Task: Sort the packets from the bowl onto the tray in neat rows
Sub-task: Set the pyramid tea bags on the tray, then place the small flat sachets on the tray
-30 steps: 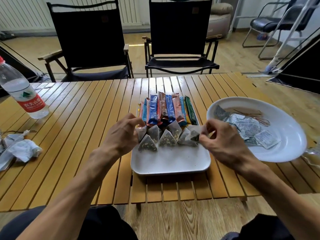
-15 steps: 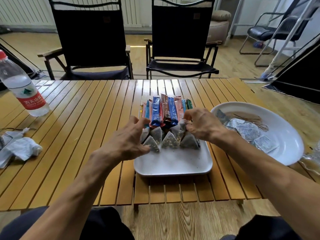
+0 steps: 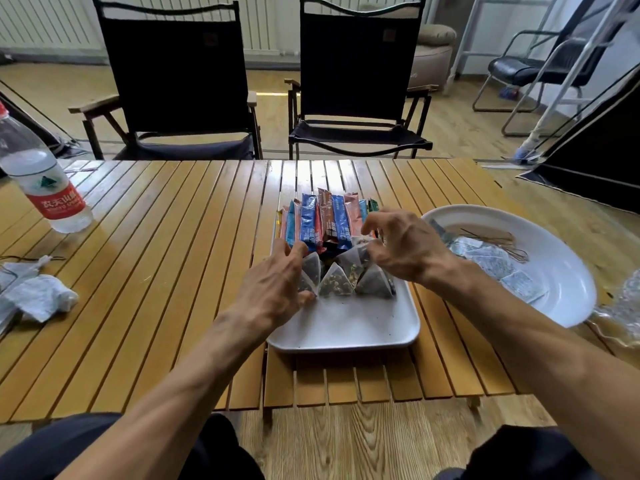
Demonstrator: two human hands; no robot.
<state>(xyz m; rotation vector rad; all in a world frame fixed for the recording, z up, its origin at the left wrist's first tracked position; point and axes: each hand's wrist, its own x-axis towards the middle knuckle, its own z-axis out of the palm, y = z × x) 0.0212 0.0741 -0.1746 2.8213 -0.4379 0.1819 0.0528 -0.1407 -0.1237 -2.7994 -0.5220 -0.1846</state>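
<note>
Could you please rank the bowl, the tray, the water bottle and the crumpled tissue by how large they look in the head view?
1. bowl and tray: they look nearly alike, and the tray is partly covered, so I leave them unranked.
2. water bottle
3. crumpled tissue

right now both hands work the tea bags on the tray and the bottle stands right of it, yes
No: the head view shows the bottle standing left of the tray. The left hand and right hand are at the tea bags on it.

Head view, downward, close over table (image 3: 156, 271)
</note>
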